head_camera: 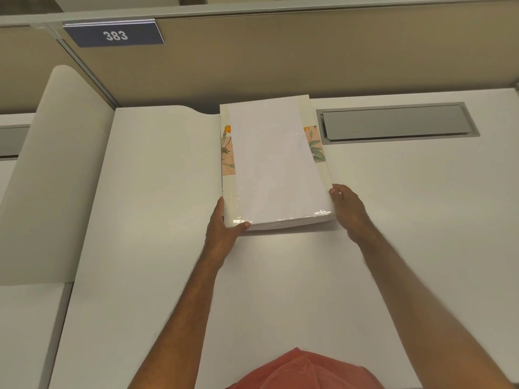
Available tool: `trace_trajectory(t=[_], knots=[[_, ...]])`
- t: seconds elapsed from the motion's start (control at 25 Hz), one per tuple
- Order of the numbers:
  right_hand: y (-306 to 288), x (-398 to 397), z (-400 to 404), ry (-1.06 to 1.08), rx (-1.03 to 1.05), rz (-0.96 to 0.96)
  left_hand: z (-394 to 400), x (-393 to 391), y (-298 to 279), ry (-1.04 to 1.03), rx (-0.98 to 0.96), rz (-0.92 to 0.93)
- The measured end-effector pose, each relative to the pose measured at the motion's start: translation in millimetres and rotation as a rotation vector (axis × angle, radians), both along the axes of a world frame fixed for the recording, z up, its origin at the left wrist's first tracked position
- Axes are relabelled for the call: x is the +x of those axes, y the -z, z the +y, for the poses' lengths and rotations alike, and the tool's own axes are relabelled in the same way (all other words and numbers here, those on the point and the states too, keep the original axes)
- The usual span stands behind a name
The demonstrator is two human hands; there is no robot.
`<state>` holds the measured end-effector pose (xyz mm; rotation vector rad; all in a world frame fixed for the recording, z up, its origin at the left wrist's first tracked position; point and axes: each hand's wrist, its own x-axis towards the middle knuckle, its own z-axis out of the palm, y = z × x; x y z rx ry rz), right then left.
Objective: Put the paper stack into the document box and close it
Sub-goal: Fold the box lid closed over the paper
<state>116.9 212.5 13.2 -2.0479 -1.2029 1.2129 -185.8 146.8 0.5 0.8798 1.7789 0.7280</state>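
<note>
A thick white paper stack lies on top of a flat cream document box with a flower print showing at both sides, in the middle of the white desk. My left hand grips the near left corner of the box, thumb on top. My right hand holds the near right edge, with the fingers against the side of the stack. Glossy film glints along the near edge. Whether the box is open or shut cannot be told, since the paper covers it.
A grey cable hatch is set into the desk right of the box. A beige partition runs behind, carrying a blue plate marked 383. A curved white divider rises at the left.
</note>
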Motion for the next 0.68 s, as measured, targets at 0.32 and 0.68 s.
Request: trace_trajectory(t=[0.32,0.68], knots=[[13,4,-19,0.157,-0.088,0.164,1,0,3,0.037,-0.007,0.062],[21,-7,-22,0.021,-0.024,-0.044,2,-1,7,0.108,0.083,0.15]])
